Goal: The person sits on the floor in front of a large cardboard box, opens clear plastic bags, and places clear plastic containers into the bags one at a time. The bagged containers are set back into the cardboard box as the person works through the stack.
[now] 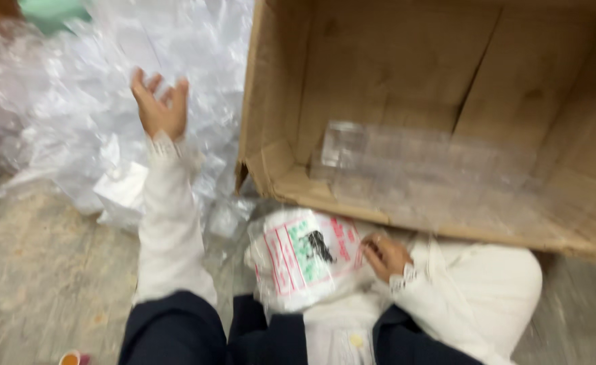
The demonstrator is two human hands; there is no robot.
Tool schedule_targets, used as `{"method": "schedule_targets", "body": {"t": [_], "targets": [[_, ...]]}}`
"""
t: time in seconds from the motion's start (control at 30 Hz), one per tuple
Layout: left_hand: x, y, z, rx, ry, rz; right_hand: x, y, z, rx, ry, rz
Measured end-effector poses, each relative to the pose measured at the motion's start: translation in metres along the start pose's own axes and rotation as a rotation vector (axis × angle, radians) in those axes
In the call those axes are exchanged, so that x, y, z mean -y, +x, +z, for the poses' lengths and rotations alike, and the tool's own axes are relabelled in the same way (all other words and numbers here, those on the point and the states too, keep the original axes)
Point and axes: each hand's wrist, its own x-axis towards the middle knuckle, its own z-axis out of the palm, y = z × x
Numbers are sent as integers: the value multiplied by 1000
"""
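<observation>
My left hand (159, 105) is stretched out over a heap of crumpled clear plastic wrap (75, 101), palm up, fingers spread, holding nothing. My right hand (384, 255) is close to my body and grips the edge of a white plastic bag (305, 260) with red, green and black printing, which rests on my lap. Both arms wear white sleeves with lace cuffs. The picture is blurred by motion.
A large open cardboard box (271, 162) lies on its side ahead, with a row of clear plastic containers (413, 169) inside. The plastic heap fills the far left. Bare concrete floor (34, 270) lies at the near left.
</observation>
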Motion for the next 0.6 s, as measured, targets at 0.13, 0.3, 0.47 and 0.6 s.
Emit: {"method": "schedule_targets", "body": {"t": [0.13, 0.3, 0.47, 0.6], "targets": [[11, -198, -49, 350, 7, -363, -34, -10, -12, -20, -305, 27], [6, -338, -64, 382, 327, -574, -58, -8, -2, -65, -139, -38], [27, -375, -47, 454, 229, -645, -89, -7, 25, 26, 19, 126], [75, -361, -61, 496, -59, -890, -125, 9, 24, 46, 143, 270]]}}
